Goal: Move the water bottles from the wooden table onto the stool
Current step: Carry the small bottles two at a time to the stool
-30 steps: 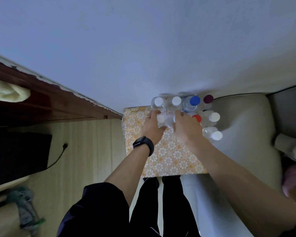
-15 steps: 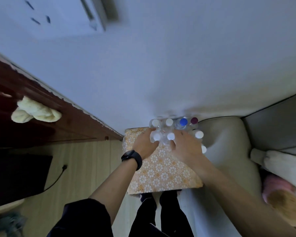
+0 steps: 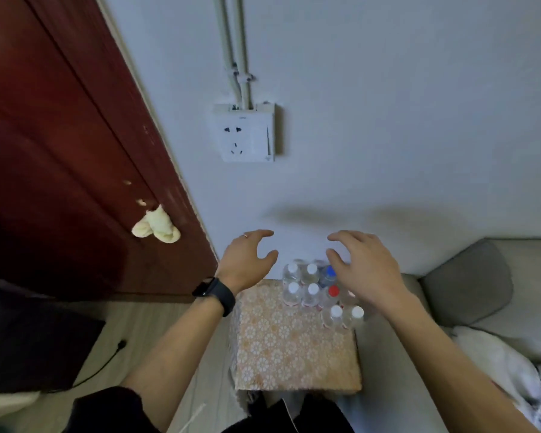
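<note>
Above the far end of the stool (image 3: 294, 348), both hands are hovering loose and are holding nothing. The left hand (image 3: 247, 257) and the right hand (image 3: 363, 264) are keeping their fingers spread and lightly bent. The left one is wearing one ring (image 3: 245, 235) and one black watch (image 3: 214, 295) at the wrist. Under them, the water bottles (image 3: 313, 290) are standing upright in one tight group on the stool's far right corner, close to the wall. I am counting eight caps: six white, one blue, one red. The right hand is covering part of the group, so more bottles may be hiding there. The stool is wearing an orange cloth with white flowers. A grey sofa (image 3: 469, 282) is standing just beside it on the right. On the wall one white socket (image 3: 247, 132) is sitting under two thin pipes (image 3: 236, 42). At the left, one pale cloth (image 3: 156, 228) is hanging on a dark red door (image 3: 60, 151).
</note>
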`<state>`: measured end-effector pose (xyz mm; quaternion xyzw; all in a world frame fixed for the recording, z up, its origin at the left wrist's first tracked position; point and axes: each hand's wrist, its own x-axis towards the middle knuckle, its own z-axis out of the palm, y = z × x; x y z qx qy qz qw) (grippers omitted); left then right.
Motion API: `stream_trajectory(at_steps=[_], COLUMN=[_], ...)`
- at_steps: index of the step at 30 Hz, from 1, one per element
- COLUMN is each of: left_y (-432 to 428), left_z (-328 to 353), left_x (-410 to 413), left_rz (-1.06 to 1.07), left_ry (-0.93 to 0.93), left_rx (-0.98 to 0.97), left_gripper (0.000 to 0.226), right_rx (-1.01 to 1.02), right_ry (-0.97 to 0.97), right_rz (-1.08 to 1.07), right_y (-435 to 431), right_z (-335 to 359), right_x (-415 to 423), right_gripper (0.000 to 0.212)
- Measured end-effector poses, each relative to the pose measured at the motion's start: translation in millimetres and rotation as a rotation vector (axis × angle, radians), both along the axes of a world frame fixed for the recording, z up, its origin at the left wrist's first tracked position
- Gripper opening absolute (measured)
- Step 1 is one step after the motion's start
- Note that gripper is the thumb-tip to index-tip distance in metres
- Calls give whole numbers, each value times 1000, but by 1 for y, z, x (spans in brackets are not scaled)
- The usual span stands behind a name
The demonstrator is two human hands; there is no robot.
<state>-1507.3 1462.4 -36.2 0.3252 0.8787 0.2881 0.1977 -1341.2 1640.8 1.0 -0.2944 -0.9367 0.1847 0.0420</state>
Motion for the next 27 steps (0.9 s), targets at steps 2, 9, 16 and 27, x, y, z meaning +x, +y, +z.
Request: stream_trajectory(at_steps=[2, 9, 16, 27], left_y=[-14, -74, -177, -419], left_z=[18, 54, 46, 117], left_x=[0, 23, 113, 411], left_rz=[54, 395, 779, 1683], left_ry=[33, 125, 94, 333], left_rx=[19, 8, -115, -206], left_gripper=[51, 50, 47, 42], right_rx=[36, 35, -86, -196], right_ry=[76, 236, 217, 317], right_rz=[71, 350, 725, 1645], right_y=[-2, -9, -84, -412], right_z=[20, 42, 24, 101], right_x=[-4, -37, -49, 35], right_gripper=[31, 32, 31, 33])
